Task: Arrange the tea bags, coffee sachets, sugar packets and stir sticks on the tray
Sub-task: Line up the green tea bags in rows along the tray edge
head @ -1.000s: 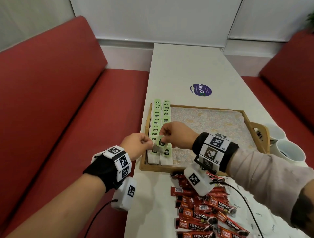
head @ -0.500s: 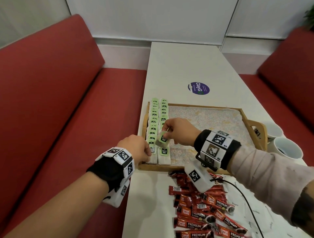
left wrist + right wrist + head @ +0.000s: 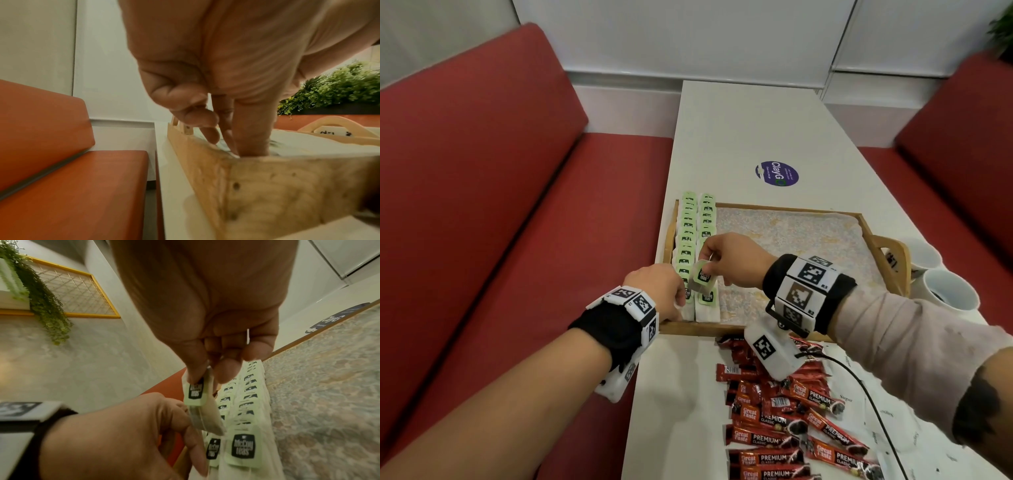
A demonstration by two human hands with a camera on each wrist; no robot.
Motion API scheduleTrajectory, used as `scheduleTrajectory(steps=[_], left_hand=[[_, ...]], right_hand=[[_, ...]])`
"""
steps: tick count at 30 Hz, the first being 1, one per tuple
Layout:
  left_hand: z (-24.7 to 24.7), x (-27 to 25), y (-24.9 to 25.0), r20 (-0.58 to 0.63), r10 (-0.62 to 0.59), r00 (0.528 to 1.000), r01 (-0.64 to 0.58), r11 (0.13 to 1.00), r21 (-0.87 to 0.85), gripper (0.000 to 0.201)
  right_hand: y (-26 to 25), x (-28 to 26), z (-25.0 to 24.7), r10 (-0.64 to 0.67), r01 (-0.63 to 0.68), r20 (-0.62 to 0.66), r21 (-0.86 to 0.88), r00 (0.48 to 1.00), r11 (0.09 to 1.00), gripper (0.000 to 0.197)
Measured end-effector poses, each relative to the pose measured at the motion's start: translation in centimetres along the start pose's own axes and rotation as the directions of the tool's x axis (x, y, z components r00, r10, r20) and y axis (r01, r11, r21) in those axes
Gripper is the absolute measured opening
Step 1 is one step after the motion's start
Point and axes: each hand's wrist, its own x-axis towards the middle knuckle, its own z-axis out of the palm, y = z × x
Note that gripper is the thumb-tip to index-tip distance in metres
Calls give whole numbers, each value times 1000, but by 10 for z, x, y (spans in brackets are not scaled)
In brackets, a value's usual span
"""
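Note:
A wooden tray (image 3: 784, 208) with a patterned liner holds two columns of green-tagged tea bags (image 3: 697, 226) along its left side. My right hand (image 3: 705, 260) pinches one more tea bag (image 3: 703, 275) by its tag, and it hangs tilted just above the near end of the columns. In the right wrist view that tea bag (image 3: 195, 391) dangles from my right hand (image 3: 205, 369) over the rows (image 3: 246, 394). My left hand (image 3: 679, 301) reaches into the tray's near left corner. Its fingers (image 3: 252, 129) point straight down onto the nearest bags behind the tray wall (image 3: 205, 162).
Red coffee sachets (image 3: 774, 421) lie in a heap on the white table in front of the tray, with white sugar packets (image 3: 887, 411) to their right. Two white cups (image 3: 948, 294) stand beside the tray's right handle. A red bench (image 3: 517, 240) runs along the left.
My left hand has let go of the tea bag and dropped to the tray's near left corner. The right hand keeps the bag and has shifted slightly farther over the columns.

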Motion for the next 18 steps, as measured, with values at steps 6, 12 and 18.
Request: scheduleTrajectory(steps=[6,12,18], left_hand=[[3,-3,2,-28,5,1000,-4,1000,13,18],[7,-5,1,-56,-3,998,4,1000,16,20],[8,-3,1,-71,6,997,-4,1000,27,21]], right_hand=[[0,-6,4,6,-6,-21,13,1000,1000,7],[1,-12,4,8,-7,-40,27,999,1000,5],[2,-13,4,13,-12,-39,22,999,1000,4]])
